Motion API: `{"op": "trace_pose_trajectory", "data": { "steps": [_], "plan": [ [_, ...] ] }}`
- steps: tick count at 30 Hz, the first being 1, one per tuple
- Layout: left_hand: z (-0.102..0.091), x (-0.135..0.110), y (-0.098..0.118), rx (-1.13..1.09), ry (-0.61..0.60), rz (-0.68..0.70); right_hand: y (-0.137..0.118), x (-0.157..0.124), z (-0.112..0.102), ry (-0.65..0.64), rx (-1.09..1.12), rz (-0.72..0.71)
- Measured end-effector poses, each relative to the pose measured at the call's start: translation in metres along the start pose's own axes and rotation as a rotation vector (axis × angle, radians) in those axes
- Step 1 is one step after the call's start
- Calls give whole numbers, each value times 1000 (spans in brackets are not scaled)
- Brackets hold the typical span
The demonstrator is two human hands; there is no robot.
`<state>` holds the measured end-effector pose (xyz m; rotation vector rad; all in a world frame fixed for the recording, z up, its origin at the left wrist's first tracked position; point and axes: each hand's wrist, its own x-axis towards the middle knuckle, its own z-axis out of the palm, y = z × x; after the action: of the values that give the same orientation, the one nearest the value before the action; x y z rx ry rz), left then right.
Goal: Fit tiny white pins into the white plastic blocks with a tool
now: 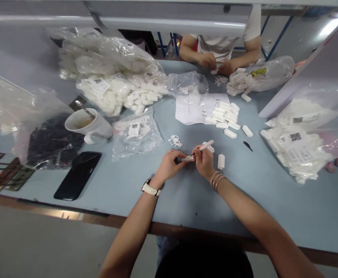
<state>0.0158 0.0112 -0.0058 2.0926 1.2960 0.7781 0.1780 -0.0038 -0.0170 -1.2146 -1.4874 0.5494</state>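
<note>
Hands hold part and tool near bag of white pieces.

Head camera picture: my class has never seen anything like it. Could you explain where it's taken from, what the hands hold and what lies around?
There is no machine here: a person works with two bare hands. The only picture comes from a camera on that person's head, looking forward and down. The left hand holds a small white piece; the right hand holds a pale pen-like tool close to it. On the table lie tiny white bits, white blocks, plastic bags, a mug and a black phone. Across it, another person's hands are visible.
</note>
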Motion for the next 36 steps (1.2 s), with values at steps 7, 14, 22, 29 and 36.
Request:
{"op": "trace_pose_trajectory", "data": {
  "steps": [7, 14, 22, 29, 36],
  "plan": [
    [0, 0, 0, 6, 7, -1, -1, 1, -1, -10, -16, -10],
    [0, 0, -1, -7, 3, -15, 3, 2, 1, -47, -159, -138],
    [0, 0, 0, -12, -12, -38, 3, 1, 0, -56, -162, -255],
    [-1, 2, 4, -67, -4, -110, 3, -1, -4, 47, 13, -33],
    [0, 2, 5, -123, 6, -144, 2, -1, -3, -2, 87, -32]
  ]
}}
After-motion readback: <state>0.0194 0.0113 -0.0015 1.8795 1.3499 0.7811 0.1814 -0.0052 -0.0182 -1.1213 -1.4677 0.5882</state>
